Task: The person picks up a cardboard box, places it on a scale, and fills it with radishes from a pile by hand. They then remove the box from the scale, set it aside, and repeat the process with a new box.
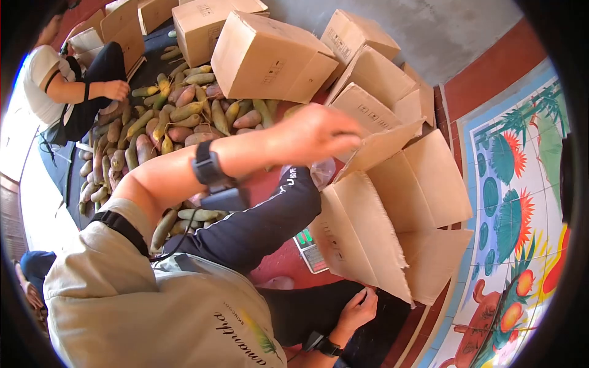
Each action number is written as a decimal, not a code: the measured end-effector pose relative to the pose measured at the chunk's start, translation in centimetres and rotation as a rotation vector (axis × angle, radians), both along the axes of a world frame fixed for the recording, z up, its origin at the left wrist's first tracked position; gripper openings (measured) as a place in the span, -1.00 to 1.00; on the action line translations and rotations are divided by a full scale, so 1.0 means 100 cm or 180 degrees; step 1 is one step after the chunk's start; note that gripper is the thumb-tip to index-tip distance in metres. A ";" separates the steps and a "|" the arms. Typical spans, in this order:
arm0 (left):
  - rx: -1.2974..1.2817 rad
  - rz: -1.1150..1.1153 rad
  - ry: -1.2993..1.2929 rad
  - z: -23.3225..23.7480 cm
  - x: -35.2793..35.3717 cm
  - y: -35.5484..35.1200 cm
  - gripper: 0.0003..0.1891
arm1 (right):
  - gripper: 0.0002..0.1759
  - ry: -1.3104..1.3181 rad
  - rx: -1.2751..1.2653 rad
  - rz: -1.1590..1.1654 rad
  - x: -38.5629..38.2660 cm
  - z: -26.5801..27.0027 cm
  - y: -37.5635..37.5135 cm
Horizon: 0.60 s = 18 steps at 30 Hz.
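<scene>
My left hand (316,132) is raised over the leg and near the box flaps, its fingers curled together. It is slightly blurred, and whatever may be in it is hidden. Low in the view, my right hand (359,310) pinches at the lower edge of an open cardboard box (429,178), its fingertips against the flap. The box lies open with its flaps spread. Partly covered by that flap, a digital scale (313,254) shows a green display. A clear plastic bag (323,172) is beside my knee, under the left hand.
Long green, yellow and pinkish root-like produce (184,113) is heaped on a dark sheet. More cardboard boxes (270,58) stand along the far side. Another person (67,92) sits at the upper left with a hand by the heap. A painted tile wall (509,202) runs along the right.
</scene>
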<state>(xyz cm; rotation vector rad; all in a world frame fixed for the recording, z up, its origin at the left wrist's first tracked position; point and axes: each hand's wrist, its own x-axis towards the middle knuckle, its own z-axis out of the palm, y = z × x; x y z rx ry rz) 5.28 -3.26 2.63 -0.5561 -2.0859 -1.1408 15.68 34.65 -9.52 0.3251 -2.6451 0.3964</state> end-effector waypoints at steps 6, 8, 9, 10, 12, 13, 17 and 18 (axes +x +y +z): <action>-0.0141 0.0428 -0.1925 -0.120 0.035 -0.082 -0.79 | -0.86 0.0181 0.0005 0.0139 -0.005 -0.005 0.002; -0.0302 0.0482 -0.2575 -0.185 0.051 -0.100 -0.77 | -0.87 0.0129 0.0059 0.0079 -0.004 -0.004 0.002; -0.0650 0.0709 -0.2887 -0.206 0.064 -0.101 -0.79 | -0.87 0.0099 0.0080 0.0084 -0.004 -0.005 0.002; -0.1004 0.0928 -0.3188 -0.228 0.078 -0.102 -0.80 | -0.87 0.0110 0.0076 0.0092 -0.004 -0.005 0.003; -0.1293 0.0702 -0.3649 -0.311 0.104 -0.116 -0.80 | -0.87 0.0089 0.0113 0.0099 -0.003 -0.004 0.004; -0.2124 0.0326 -0.3842 -0.361 0.115 -0.122 -0.80 | -0.88 0.0057 0.0140 0.0075 -0.002 -0.002 0.003; -0.1835 0.0197 -0.4205 -0.405 0.168 -0.110 -0.76 | -0.88 -0.0041 0.0258 -0.0006 -0.001 -0.002 0.004; -0.1812 0.0175 -0.4217 -0.391 0.170 -0.102 -0.76 | -0.88 -0.0055 0.0286 -0.0005 0.000 -0.001 0.003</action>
